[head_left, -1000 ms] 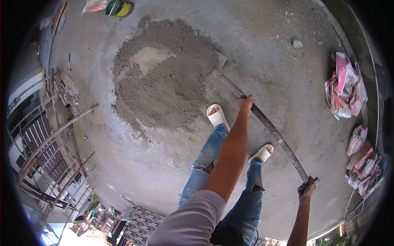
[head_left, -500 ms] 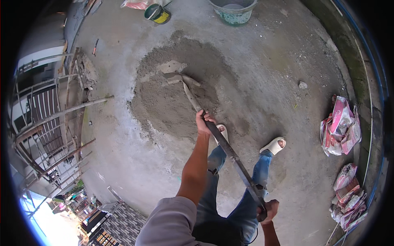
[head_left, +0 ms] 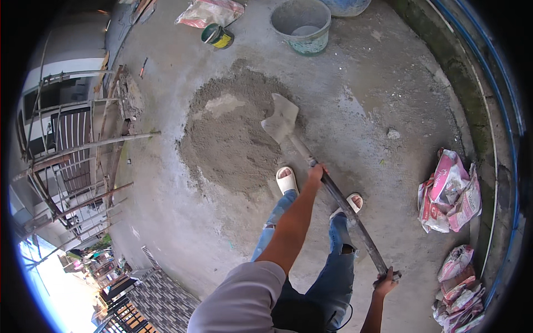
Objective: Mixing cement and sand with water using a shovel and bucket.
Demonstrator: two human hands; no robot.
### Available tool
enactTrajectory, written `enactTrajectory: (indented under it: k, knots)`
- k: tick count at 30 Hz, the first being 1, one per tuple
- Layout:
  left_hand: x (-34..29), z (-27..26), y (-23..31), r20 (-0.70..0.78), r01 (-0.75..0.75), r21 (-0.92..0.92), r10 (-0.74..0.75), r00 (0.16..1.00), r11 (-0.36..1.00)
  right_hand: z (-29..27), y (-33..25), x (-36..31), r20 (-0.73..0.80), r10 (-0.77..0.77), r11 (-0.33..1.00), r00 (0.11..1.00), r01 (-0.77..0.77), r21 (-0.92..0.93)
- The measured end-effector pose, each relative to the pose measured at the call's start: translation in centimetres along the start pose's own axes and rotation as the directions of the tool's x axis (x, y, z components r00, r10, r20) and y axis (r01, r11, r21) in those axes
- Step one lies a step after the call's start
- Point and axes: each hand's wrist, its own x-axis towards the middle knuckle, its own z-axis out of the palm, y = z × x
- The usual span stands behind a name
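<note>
A long-handled shovel (head_left: 355,217) slants across the view, its flat grey blade (head_left: 281,117) over the right edge of a spread mound of wet grey mortar (head_left: 233,141). Around the shaft just behind the blade, my left hand (head_left: 318,172) is closed. My right hand (head_left: 387,282) grips the far end of the handle, low on the right. No load of mortar shows on the blade. A paler wet patch (head_left: 224,104) lies near the top of the mound.
A large tub (head_left: 302,44), a small green bucket (head_left: 217,36) and a sack (head_left: 210,13) stand beyond the mound. Crumpled cement bags (head_left: 449,191) lie at right along the wall. Bamboo scaffolding (head_left: 72,155) is at left. My sandalled feet (head_left: 286,180) are beside the mound.
The shovel blade has swung right from the middle of the mound to its edge, and it now lies flat to view. My hands moved right with the handle, and my feet shifted.
</note>
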Motion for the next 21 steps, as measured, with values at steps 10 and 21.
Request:
enactTrajectory:
  k: [10,21]
  knots:
    - [1.3,8.3,-15.4,0.082,0.188,0.131,-0.2,0.976,0.973,-9.1,-3.5,5.4,-0.384,0.186,0.983,0.904,-0.166,0.084]
    - [13.4,3.4,12.7,0.05,0.119,-0.113,-0.114,0.992,0.986,18.8,-18.6,4.2,-0.076,-0.147,0.959,0.986,0.123,-0.255]
